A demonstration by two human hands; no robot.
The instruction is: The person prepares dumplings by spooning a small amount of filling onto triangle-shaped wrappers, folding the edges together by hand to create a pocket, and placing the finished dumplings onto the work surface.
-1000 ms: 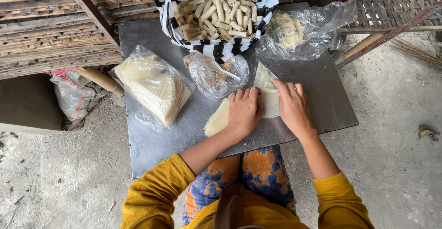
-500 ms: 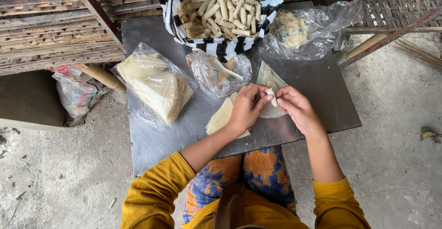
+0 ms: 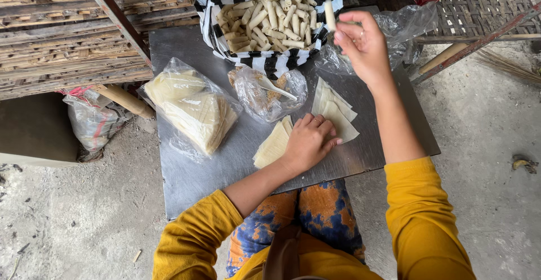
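— What do we see from above?

— We see a grey metal table (image 3: 225, 167). Our right hand (image 3: 363, 46) is raised over a black-and-white striped bag (image 3: 265, 63) full of pale rolled pastries, its fingers (image 3: 344, 32) pinched narrow around one rolled pastry (image 3: 329, 14) at the bag's right rim.

— And our left hand?

— Our left hand (image 3: 307, 142) lies flat, fingers spread, on a stack of pale wrapper sheets (image 3: 273, 145). Just beside it lie folded triangular wrappers (image 3: 338, 108). A clear bag of filling (image 3: 270, 91) holds a spoon (image 3: 276, 88); a plastic bag of wrappers (image 3: 191, 108) sits left.
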